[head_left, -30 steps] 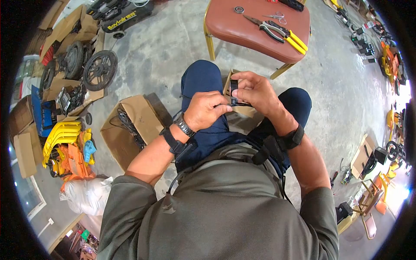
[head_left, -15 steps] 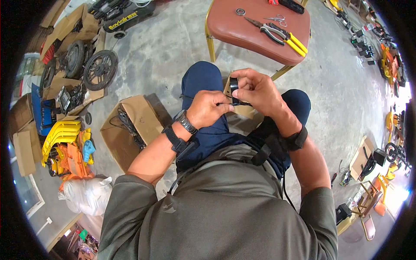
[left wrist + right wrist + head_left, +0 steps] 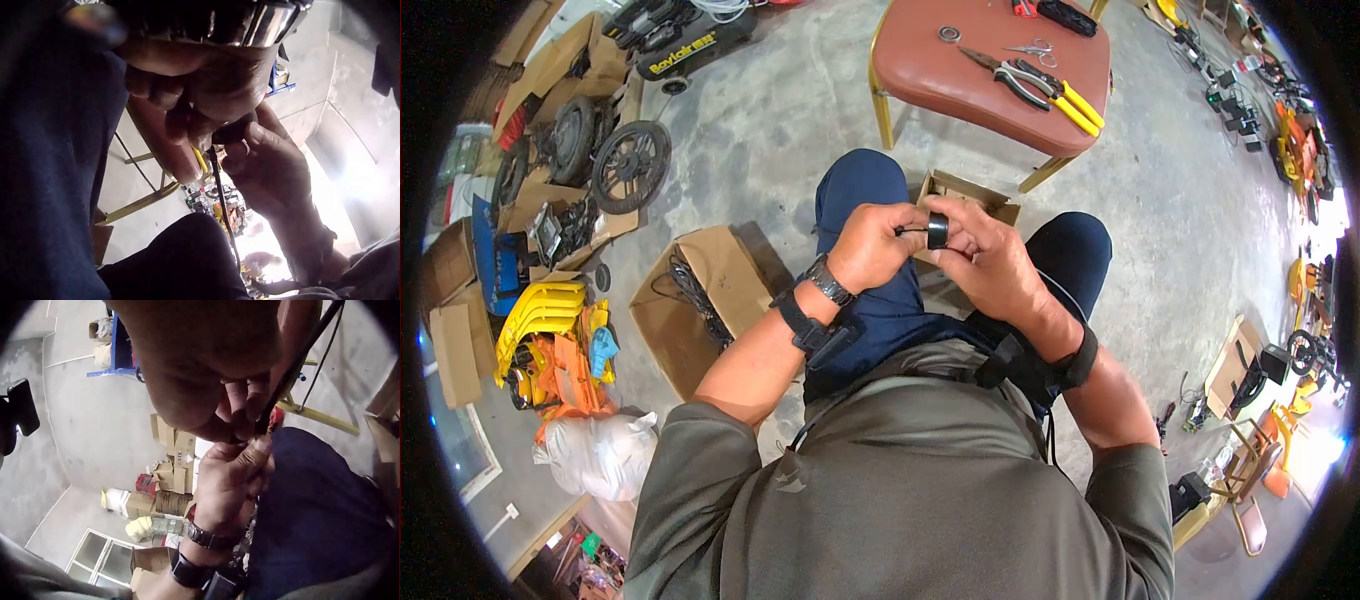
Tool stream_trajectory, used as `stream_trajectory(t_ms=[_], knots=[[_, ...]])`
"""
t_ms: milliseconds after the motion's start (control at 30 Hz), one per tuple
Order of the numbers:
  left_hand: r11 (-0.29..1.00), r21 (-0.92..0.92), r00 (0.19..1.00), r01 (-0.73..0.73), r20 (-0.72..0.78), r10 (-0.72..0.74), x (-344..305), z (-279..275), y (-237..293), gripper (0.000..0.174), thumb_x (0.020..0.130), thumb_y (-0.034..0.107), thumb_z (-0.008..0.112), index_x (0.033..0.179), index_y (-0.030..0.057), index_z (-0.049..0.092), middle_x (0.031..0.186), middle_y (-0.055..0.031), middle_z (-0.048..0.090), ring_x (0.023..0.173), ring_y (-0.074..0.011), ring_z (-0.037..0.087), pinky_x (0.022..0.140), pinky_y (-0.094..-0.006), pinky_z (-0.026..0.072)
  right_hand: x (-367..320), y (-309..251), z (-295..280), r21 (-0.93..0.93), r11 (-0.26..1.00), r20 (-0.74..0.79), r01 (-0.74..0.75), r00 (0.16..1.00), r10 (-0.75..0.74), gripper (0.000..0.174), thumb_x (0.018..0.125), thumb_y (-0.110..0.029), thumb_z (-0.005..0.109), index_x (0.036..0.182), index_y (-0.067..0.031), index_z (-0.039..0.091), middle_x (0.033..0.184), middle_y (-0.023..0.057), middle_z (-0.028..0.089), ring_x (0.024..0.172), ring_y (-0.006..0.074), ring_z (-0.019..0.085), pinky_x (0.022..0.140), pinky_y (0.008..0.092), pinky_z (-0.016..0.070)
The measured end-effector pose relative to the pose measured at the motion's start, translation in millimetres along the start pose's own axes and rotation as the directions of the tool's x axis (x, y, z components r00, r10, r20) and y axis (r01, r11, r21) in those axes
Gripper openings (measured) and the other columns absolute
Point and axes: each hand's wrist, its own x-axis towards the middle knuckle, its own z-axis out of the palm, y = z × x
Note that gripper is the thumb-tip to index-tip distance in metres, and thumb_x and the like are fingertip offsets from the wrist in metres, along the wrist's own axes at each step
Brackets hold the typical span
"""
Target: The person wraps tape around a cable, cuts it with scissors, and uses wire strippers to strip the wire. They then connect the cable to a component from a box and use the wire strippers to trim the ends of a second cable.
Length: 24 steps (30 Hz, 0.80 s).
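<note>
Over the lap, the right hand (image 3: 992, 262) grips a small black cylindrical piece (image 3: 938, 231) between thumb and fingers. The left hand (image 3: 872, 248) pinches a thin black cable (image 3: 912, 230) beside it, and the fingertips of both hands nearly meet. In the left wrist view the cable (image 3: 222, 200) hangs down from between the hands, with the dark piece (image 3: 234, 130) near the right thumb. The right wrist view has the left hand (image 3: 226, 481) pinching at the cable's end; the right hand (image 3: 200, 369) is dark above it and hides the black piece.
A brown padded seat (image 3: 990, 75) ahead holds yellow-handled pliers (image 3: 1072, 108), scissors (image 3: 1040, 50) and a metal ring (image 3: 949, 34). An open carton (image 3: 972, 195) is beyond the hands, between the knees. Another carton (image 3: 730, 275) with cables stands at the left.
The black piece has turned and come nearer the left hand, with the right hand moving down and left. More of the carton between the knees shows.
</note>
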Motion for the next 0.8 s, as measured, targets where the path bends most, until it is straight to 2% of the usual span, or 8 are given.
stream_trajectory(t_ms=[33, 133, 167, 233, 333, 367, 567, 800], knots=[[0.999, -0.041, 1.000, -0.016, -0.003, 0.016, 2, 0, -1, 0.027, 0.082, -0.002, 0.072, 0.109, 0.0013, 0.072, 0.090, -0.0095, 0.074, 0.079, -0.0106, 0.065, 0.072, -0.0299, 0.0527, -3, -1, 0, 0.005, 0.999, 0.017, -0.034, 0.999, 0.034, 0.054, 0.079, 0.004, 0.067, 0.130, -0.0076, 0.060, 0.089, 0.0123, 0.062, 0.070, 0.0225, 0.060, 0.070, 0.0332, 0.0521], [0.986, -0.163, 0.999, 0.028, 0.040, -0.021, 4, -2, 1, 0.033, 0.083, -0.007, 0.068, 0.115, 0.0007, 0.070, 0.097, -0.0043, 0.074, 0.085, -0.0075, 0.063, 0.074, -0.0275, 0.0528, -11, -2, 1, -0.022, 0.998, 0.065, 0.061, 0.996, -0.060, 0.053, 0.080, 0.007, 0.067, 0.130, -0.0080, 0.061, 0.082, 0.0031, 0.054, 0.070, 0.0095, 0.053, 0.066, 0.0267, 0.0464], [0.975, -0.200, 0.992, 0.100, 0.095, -0.083, 4, -6, 2, 0.035, 0.083, -0.008, 0.068, 0.117, 0.0003, 0.069, 0.099, -0.0036, 0.074, 0.087, -0.0069, 0.063, 0.075, -0.0266, 0.0528, -15, -7, 1, 0.018, 1.000, 0.075, 0.007, 0.997, -0.008, 0.043, 0.080, 0.005, 0.068, 0.121, -0.0065, 0.065, 0.084, 0.0054, 0.057, 0.072, 0.0142, 0.057, 0.067, 0.0297, 0.0483], [0.943, -0.261, 0.970, 0.205, 0.185, -0.159, 6, -15, 2, 0.036, 0.085, -0.008, 0.068, 0.120, -0.0011, 0.068, 0.101, -0.0045, 0.073, 0.091, -0.0066, 0.064, 0.079, -0.0239, 0.0528, -19, -3, 3, 0.008, 0.993, 0.123, 0.121, 0.985, -0.121, 0.037, 0.080, 0.005, 0.069, 0.115, -0.0061, 0.067, 0.085, 0.0076, 0.059, 0.073, 0.0189, 0.060, 0.068, 0.0312, 0.0492], [0.913, -0.354, 0.966, 0.201, 0.227, -0.125, 11, -19, -3, 0.037, 0.086, -0.006, 0.068, 0.123, -0.0021, 0.066, 0.102, -0.0047, 0.073, 0.092, -0.0083, 0.064, 0.081, -0.0241, 0.0534, -26, -2, 5, 0.009, 0.982, 0.206, 0.191, 0.960, -0.188, 0.027, 0.080, 0.002, 0.070, 0.105, -0.0061, 0.068, 0.091, 0.0118, 0.062, 0.081, 0.0310, 0.063, 0.072, 0.0383, 0.0527], [0.912, -0.366, 0.972, 0.186, 0.204, -0.117, 11, -19, -3, 0.034, 0.085, -0.007, 0.067, 0.119, -0.0022, 0.068, 0.094, -0.0078, 0.074, 0.082, -0.0103, 0.067, 0.077, -0.0255, 0.0551, -29, -2, 4, -0.009, 0.983, 0.242, 0.183, 0.954, -0.176, 0.026, 0.080, 0.000, 0.070, 0.105, -0.0067, 0.068, 0.093, 0.0125, 0.062, 0.084, 0.0333, 0.064, 0.074, 0.0405, 0.0536], [0.987, -0.125, 0.962, 0.101, 0.265, -0.065, 15, -29, 10, 0.020, 0.086, 0.007, 0.072, 0.105, -0.0010, 0.074, 0.092, -0.0079, 0.074, 0.084, -0.0134, 0.068, 0.078, -0.0273, 0.0543, -34, 11, 6, -0.171, 0.944, 0.310, 0.283, 0.925, -0.221, 0.021, 0.081, -0.006, 0.070, 0.101, -0.0094, 0.068, 0.093, 0.0108, 0.061, 0.087, 0.0332, 0.066, 0.074, 0.0423, 0.0558], [0.969, -0.152, 0.944, 0.193, 0.297, -0.142, 11, -21, 22, 0.021, 0.081, 0.010, 0.080, 0.099, 0.0003, 0.075, 0.081, -0.0025, 0.066, 0.077, -0.0114, 0.061, 0.071, -0.0276, 0.0493, -42, 16, 9, -0.314, 0.882, 0.343, 0.353, 0.908, -0.241, 0.019, 0.079, -0.009, 0.069, 0.098, -0.0110, 0.068, 0.092, 0.0106, 0.061, 0.083, 0.0313, 0.067, 0.070, 0.0430, 0.0568]])
